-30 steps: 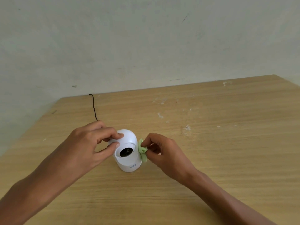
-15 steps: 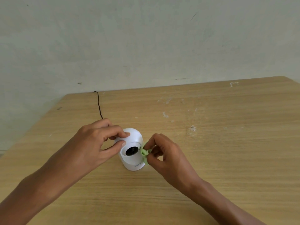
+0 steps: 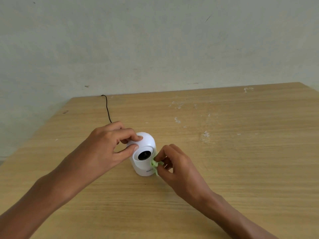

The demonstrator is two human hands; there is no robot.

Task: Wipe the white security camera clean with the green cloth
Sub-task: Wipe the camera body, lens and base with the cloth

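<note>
black cable point(image 3: 107, 107) behind camera point(image 3: 145, 152), wooden table point(image 3: 224, 152)

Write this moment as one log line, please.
left hand: steadies white camera | right hand: presses green cloth on its side | table

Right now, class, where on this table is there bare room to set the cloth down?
Bare table lies right of the right hand, and along the near edge between the forearms. It is crowded around the camera, left hand, cloth and cable.
</note>
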